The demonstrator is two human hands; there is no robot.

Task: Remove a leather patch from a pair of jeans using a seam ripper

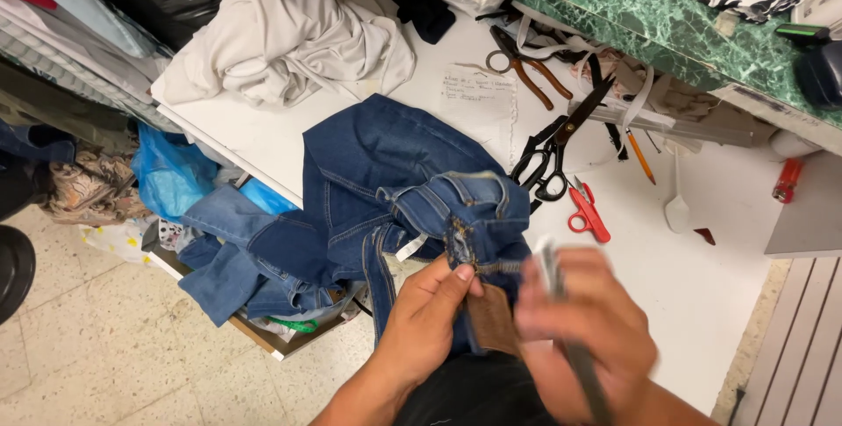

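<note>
A pair of dark blue jeans [377,171] lies crumpled over the front edge of a white table [702,277]. My left hand [430,312] pinches the jeans at the waistband, by the zipper [495,266] and a brown leather patch [491,319]. My right hand [583,325] is blurred with motion just right of the zipper and grips a thin grey tool [570,338]; what kind of tool it is I cannot tell.
Large black scissors [557,145], small red snips [588,214], pliers [526,71], an orange pencil [640,156] and a paper note [478,93] lie on the table. A white cloth heap [281,35] sits at the back left. Green marble counter [614,5] behind. Fabric scraps fill a lower shelf [254,286].
</note>
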